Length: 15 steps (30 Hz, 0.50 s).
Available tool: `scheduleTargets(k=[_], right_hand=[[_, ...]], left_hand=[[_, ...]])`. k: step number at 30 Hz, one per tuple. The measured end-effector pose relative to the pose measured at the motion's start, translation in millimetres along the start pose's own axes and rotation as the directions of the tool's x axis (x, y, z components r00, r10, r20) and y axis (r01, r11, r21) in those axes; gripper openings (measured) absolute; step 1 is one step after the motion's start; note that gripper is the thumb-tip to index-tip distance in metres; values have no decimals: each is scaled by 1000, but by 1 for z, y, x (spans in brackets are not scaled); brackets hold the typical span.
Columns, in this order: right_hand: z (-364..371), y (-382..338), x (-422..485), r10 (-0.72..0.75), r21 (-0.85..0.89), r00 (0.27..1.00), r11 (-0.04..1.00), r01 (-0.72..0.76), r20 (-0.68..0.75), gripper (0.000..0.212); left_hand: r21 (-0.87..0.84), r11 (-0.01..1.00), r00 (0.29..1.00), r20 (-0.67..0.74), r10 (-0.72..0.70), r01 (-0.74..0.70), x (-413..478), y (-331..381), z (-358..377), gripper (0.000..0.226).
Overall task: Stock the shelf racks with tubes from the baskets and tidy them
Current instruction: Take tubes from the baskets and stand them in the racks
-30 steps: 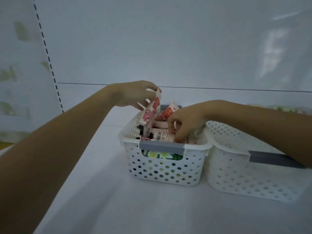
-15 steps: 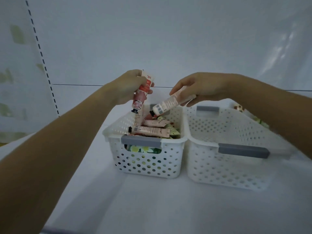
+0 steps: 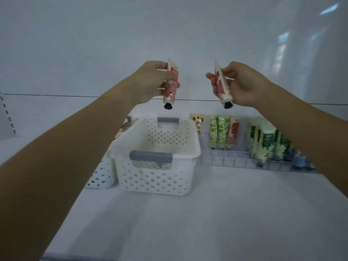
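**Head view.** Both hands were raised above the shelf (image 3: 207,213), well apart, each carrying one tube.

- **Left hand.** The left hand (image 3: 148,81) had its fingers curled round a pink-patterned tube (image 3: 171,85). It was held nearly upright, with the black cap lowest and the crimped end above the knuckles.
- **Right hand.** The right hand (image 3: 244,83) pinched a second tube (image 3: 223,86), of a similar pink-and-white pattern, between thumb and fingertips. This one leaned slightly, crimped end toward the left, black cap down.

Neither tube touched anything but the hand holding it, and the white back panel (image 3: 169,34) lay behind both.

Below the pink-patterned tube stood a white basket (image 3: 154,179), perforated, with grey handle grips front and rear. A patterned item showed dimly through its front handle opening, too blurred to identify. A second basket (image 3: 101,176) stood close on its left, largely hidden by the left forearm; whether the two touched could not be told.

To the right of the white basket, a wire rack (image 3: 235,160) sat toward the back of the shelf. In it stood tubes with caps down:

- light-green tubes (image 3: 219,130);
- a red-patterned tube (image 3: 234,131) just beside them;
- dark-green tubes (image 3: 267,141) farther right.
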State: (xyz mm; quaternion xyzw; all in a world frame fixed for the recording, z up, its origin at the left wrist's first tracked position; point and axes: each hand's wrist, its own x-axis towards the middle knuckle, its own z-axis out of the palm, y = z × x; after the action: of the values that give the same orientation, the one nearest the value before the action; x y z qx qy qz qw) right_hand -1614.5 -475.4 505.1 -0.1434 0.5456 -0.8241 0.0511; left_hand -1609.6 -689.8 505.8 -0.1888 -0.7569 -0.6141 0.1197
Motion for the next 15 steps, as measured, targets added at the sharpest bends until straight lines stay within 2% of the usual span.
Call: scheduleTargets(k=[2, 6, 9, 11, 13, 15], right_hand=[[-24, -5, -8, 10, 25, 999, 1000, -9, -42, 17], [-62, -3, -20, -28, -32, 998, 999, 26, -61, 16], [-79, 0, -26, -63, -119, 996, 991, 55, -64, 12], [-87, 1, -27, -98, -218, 994, 972, 85, -50, 12], [-95, 0, -26, -173, -377, 984, 915, 145, -42, 11], [-103, -1, -23, -230, -494, 973, 847, 194, -12, 11]], left_hand=[[-30, 1000, 1000, 3, -10, 10, 0, 7, 31, 12], [-55, 996, 997, 34, -62, 64, -4, 13, 91, 13], [-106, 987, 991, -33, -129, 125, -8, 12, 133, 16], [-140, 978, 979, -114, -171, 154, -7, 9, 156, 2], [-90, 979, 962, -189, -198, 184, -3, -3, 174, 38], [-10, 985, 953, -253, -170, 173, -1, -18, 186, 45]])
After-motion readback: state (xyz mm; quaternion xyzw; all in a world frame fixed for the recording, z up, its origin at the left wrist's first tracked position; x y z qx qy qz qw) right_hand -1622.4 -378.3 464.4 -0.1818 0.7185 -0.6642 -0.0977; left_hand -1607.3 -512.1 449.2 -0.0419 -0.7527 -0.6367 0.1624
